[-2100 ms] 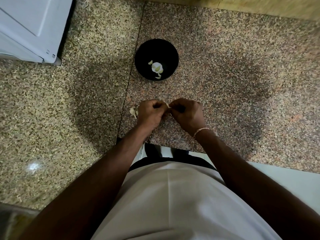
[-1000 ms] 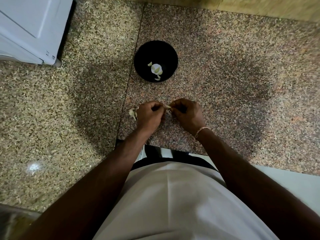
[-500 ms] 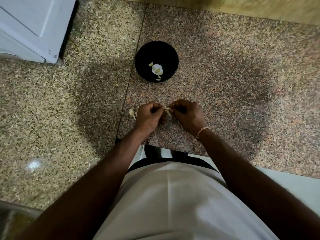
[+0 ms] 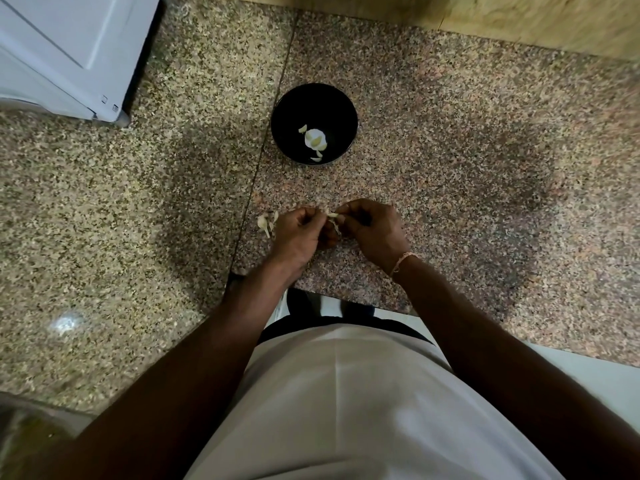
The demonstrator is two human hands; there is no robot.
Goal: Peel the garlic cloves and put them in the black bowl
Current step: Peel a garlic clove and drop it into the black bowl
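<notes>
A garlic clove (image 4: 331,215) sits pinched between the fingertips of both hands, held just above the speckled stone table (image 4: 450,140). The left hand (image 4: 299,235) curls its fingers round the clove's near end, and a strip of papery skin (image 4: 336,227) hangs down beside its thumb. The right hand (image 4: 372,228) grips the other end with bent fingers; a thin bracelet (image 4: 401,261) circles its wrist. Loose peel scraps (image 4: 265,223) lie on the table just left of the left hand. Farther from the person stands the black bowl (image 4: 313,123), well apart from the hands, holding several pale peeled cloves (image 4: 315,139). A white appliance (image 4: 69,53) occupies the far left corner.
</notes>
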